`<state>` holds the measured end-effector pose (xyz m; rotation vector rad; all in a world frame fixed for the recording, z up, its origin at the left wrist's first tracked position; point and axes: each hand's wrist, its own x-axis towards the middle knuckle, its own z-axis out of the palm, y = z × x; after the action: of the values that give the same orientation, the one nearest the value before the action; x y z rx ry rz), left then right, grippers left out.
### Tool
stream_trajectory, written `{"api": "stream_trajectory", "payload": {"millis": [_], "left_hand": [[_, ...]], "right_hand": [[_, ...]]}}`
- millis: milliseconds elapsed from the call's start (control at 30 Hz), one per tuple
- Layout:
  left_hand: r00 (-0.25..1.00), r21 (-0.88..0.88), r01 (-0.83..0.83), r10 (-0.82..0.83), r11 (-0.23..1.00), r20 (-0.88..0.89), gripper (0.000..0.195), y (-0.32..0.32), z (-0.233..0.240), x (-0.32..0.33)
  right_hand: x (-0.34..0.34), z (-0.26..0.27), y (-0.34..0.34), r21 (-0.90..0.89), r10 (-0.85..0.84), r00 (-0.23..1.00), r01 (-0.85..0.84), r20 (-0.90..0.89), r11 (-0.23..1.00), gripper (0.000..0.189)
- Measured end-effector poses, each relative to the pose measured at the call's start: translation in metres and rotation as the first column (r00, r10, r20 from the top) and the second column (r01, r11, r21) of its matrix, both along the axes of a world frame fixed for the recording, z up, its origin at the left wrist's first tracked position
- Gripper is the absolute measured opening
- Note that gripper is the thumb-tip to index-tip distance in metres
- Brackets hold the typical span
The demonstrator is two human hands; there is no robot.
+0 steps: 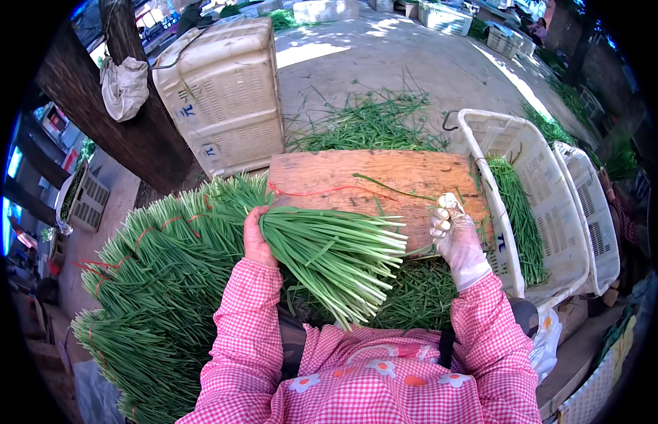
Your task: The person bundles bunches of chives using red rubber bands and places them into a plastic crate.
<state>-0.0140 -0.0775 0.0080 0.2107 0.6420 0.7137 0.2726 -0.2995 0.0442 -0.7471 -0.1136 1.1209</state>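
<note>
My left hand, bare, grips a loose bunch of green chives by its leafy end. The pale stem ends fan out to the right, above my lap. My right hand wears a thin translucent glove with wrapped fingertips. Its fingers are curled over the right side of a worn wooden board. One long chive leaf ends at those fingers; whether they pinch it cannot be told. A red tie lies across the board. Left of me, bundles of chives bound with red ties are stacked in rows.
A white plastic crate holding chives stands at the right, with another crate beyond it. Loose chive leaves lie behind the board, and trimmings below it. An upended crate and a tree trunk stand at the left.
</note>
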Motion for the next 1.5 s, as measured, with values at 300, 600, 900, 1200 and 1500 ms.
{"api": "stream_trajectory", "payload": {"millis": [300,600,900,1200,1500], "left_hand": [[0.998,-0.008,-0.055,0.055,0.998,0.014,0.03,0.0,0.0,-0.001],[0.996,0.003,-0.064,0.063,0.998,0.058,0.027,-0.003,0.004,-0.008],[1.0,0.215,-0.023,0.019,0.976,0.021,0.037,0.004,0.013,-0.02],[0.992,0.136,0.04,-0.055,0.99,0.109,0.035,-0.024,0.036,-0.003],[0.996,0.199,0.085,-0.083,0.976,-0.019,0.038,-0.009,0.001,-0.008]], "right_hand": [[-0.068,-0.011,-0.029,-0.487,0.603,0.336,-0.371,0.723,0.791,0.036],[-0.104,-0.025,0.006,-0.213,0.389,0.722,-0.327,0.572,0.921,0.021],[-0.027,-0.015,-0.085,-0.974,0.783,-0.616,0.118,0.082,0.195,0.028],[-0.093,0.039,0.006,-0.325,0.384,-0.506,0.205,0.772,0.923,0.03],[-0.087,0.001,0.005,-0.2,0.308,-0.547,0.25,0.778,0.947,0.02]]}}
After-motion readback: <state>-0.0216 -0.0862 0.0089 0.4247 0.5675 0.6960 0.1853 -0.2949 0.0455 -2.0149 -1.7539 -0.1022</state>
